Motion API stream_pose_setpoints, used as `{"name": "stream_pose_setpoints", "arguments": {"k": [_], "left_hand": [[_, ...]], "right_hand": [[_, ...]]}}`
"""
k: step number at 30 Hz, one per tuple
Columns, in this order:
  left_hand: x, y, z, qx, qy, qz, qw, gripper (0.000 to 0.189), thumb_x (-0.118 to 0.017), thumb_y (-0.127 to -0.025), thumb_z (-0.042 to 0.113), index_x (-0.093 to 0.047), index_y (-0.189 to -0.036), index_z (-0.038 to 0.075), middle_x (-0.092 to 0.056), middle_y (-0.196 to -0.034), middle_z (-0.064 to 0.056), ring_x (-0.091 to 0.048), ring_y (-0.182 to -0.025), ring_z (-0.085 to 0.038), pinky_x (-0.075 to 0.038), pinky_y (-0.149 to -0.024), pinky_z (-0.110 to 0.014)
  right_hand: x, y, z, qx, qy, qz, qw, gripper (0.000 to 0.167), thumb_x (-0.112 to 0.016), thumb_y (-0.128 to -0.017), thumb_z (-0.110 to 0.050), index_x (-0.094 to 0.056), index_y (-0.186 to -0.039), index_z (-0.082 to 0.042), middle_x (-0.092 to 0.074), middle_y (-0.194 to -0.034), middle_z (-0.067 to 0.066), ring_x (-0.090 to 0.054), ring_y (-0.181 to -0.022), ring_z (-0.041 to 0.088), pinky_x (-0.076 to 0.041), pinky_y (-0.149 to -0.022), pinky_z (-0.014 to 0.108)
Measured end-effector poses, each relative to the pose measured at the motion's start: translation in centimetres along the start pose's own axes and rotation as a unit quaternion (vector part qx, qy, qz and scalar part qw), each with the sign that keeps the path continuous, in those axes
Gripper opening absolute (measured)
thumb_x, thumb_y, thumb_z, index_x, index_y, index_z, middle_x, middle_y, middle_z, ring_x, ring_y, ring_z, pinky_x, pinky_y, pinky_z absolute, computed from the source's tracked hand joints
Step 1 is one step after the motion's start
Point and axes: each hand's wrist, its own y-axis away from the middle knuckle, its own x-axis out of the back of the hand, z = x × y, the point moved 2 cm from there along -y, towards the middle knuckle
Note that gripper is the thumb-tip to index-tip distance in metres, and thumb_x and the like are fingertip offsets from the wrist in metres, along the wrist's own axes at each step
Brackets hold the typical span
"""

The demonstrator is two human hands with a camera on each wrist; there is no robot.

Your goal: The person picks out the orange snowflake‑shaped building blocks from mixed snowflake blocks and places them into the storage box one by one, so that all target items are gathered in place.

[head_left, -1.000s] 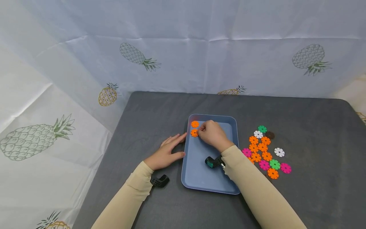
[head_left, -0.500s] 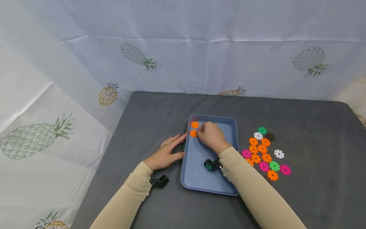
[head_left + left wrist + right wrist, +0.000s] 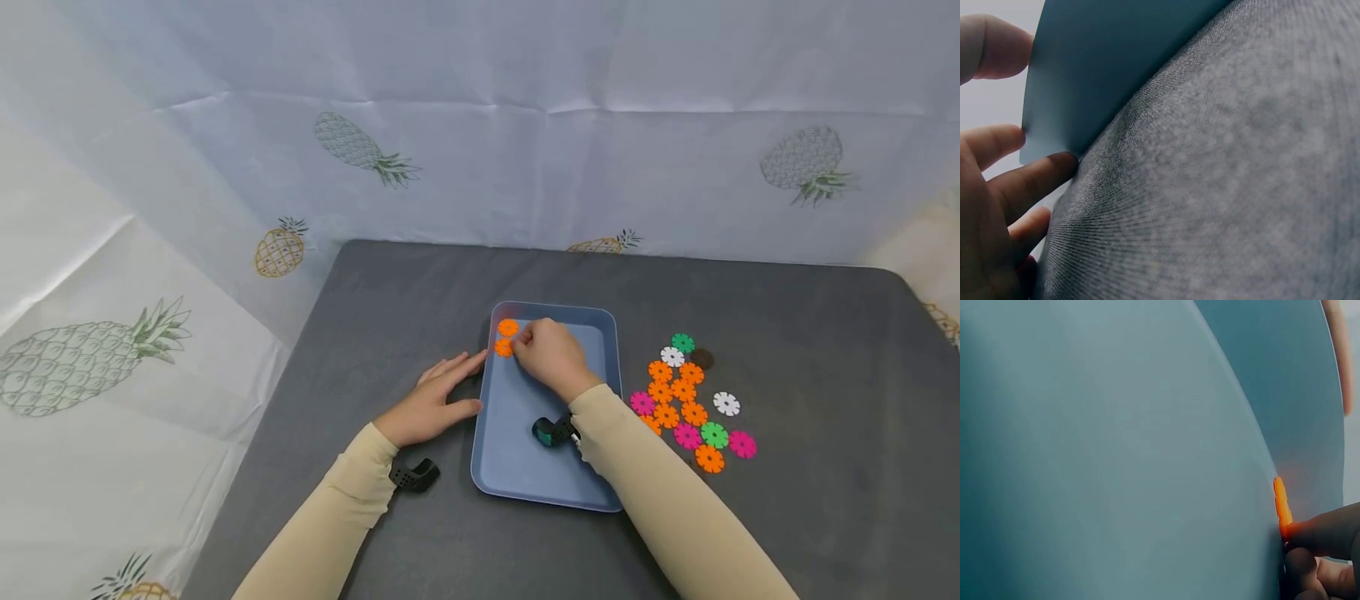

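A blue tray lies on the grey table. In its far left corner lie two orange notched plastic discs, one behind the other. My right hand reaches over the tray, fingers curled, its tips on the right edge of the nearer orange disc. From the right wrist, that orange disc appears edge-on at the fingertips, beside the tray wall. My left hand has its fingers extended, touching the tray's left wall. The left wrist view shows those fingers against the outside of the tray.
Right of the tray, several loose notched discs lie on the table: orange, pink, green, white and dark brown. A pineapple-print cloth hangs behind the table's far edge.
My right hand has shifted slightly left, and the nearer orange disc has moved a little toward the tray's left wall. My left hand stays against the tray.
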Motion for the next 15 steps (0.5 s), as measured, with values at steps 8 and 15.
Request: {"name": "stream_pose_setpoints", "arguments": {"k": [8,15], "left_hand": [[-0.05,0.03,-0.04,0.004,0.002,-0.003,1.0000,0.074,-0.065,-0.104,0.032,-0.028,-0.168,0.027,-0.040,-0.168,-0.003,-0.014,-0.162,-0.029,-0.004,-0.129,-0.061],[-0.08,0.02,-0.17,0.002,0.000,0.002,1.0000,0.075,-0.064,-0.103,0.033,-0.028,-0.168,0.029,-0.043,-0.166,-0.002,-0.013,-0.163,-0.028,-0.004,-0.129,-0.060]], "right_hand": [[-0.23,-0.01,0.28,-0.011,-0.011,0.001,0.9999,0.034,-0.065,-0.100,-0.022,-0.065,-0.067,-0.014,-0.051,-0.058,-0.002,-0.047,-0.051,0.014,-0.031,-0.048,0.026],[-0.13,-0.21,0.25,-0.005,-0.017,0.002,0.9998,0.033,-0.066,-0.099,-0.021,-0.067,-0.068,-0.013,-0.047,-0.055,-0.003,-0.044,-0.049,0.014,-0.027,-0.048,0.026]]}}
